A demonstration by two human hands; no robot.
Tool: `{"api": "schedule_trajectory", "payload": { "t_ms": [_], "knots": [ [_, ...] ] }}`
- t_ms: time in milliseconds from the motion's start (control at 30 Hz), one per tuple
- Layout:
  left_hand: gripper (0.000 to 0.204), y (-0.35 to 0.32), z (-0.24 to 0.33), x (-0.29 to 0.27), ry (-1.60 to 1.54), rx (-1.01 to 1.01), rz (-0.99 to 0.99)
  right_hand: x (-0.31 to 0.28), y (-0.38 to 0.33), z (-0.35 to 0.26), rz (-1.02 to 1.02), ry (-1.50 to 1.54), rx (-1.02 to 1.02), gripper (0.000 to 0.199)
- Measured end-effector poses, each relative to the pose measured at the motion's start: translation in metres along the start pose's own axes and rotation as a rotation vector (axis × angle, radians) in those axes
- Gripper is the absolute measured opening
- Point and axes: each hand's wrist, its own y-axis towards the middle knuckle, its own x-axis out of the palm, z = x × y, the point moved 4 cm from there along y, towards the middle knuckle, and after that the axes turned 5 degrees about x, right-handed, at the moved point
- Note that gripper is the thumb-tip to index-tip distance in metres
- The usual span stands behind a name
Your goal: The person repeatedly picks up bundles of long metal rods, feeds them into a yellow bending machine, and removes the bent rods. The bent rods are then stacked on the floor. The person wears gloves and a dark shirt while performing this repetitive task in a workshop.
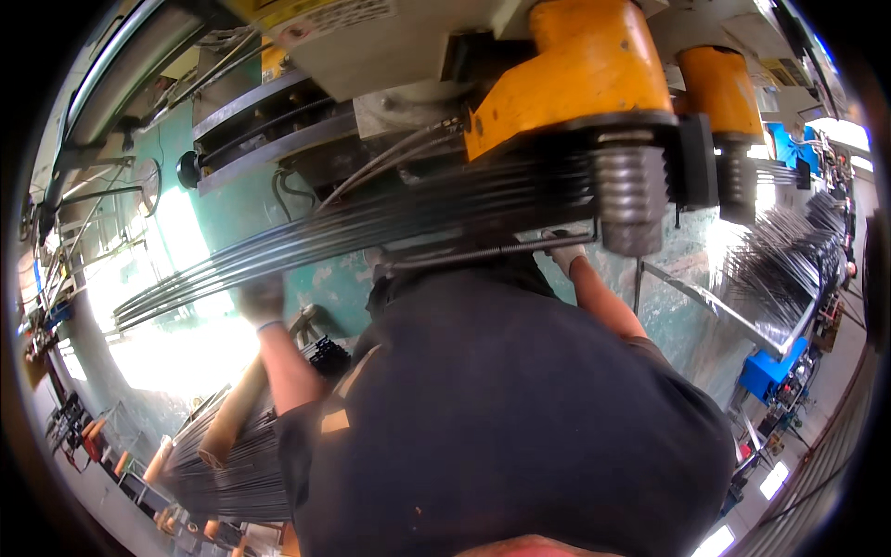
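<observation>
Far left: where the green floor [186, 232] catches bright glare, a round black knob [188, 170] sticks out from the dark rails of the machine.
Lower left: a heap of thin dark rods [232, 464] lies below the person's left arm, with a tan tube [232, 418] across it.
Left hand: the gloved left hand [260, 299] is raised to the long bundle of dark metal rods [371, 223]; its fingers are curled around the bundle's underside, closed on it.
Bundle: it runs from the glare at the left, slanting up to the right, into the machine under the orange housing [566, 84]; motion blur smears it.
Middle: the person's dark shirt [501, 408] fills the lower centre.
Right hand: the gloved right hand [564, 252] meets the same bundle beside the ribbed grey cylinder [631, 200]; whether its fingers are closed on the rods, I cannot tell.
Right: a second orange housing [719, 88] stands behind, more rods [780, 260] lie fanned on a rack, and a blue box [768, 369] sits below.
</observation>
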Motion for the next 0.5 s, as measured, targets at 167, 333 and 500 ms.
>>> {"api": "schedule_trajectory", "payload": {
  "t_ms": [167,333,500],
  "knots": [
    [0.046,-0.062,-0.105,0.172,0.044,-0.296,-0.17,-0.11,0.015,0.012,0.081,-0.262,0.024,0.025],
    [0.041,-0.071,-0.106,0.195,0.511,-0.061,-0.335,-0.105,0.03,-0.011,0.088,-0.273,-0.067,0.03],
    [0.036,-0.065,-0.087,0.175,0.695,0.117,-0.406,-0.052,0.007,-0.01,0.137,-0.612,-0.354,0.036]
  ]
}}
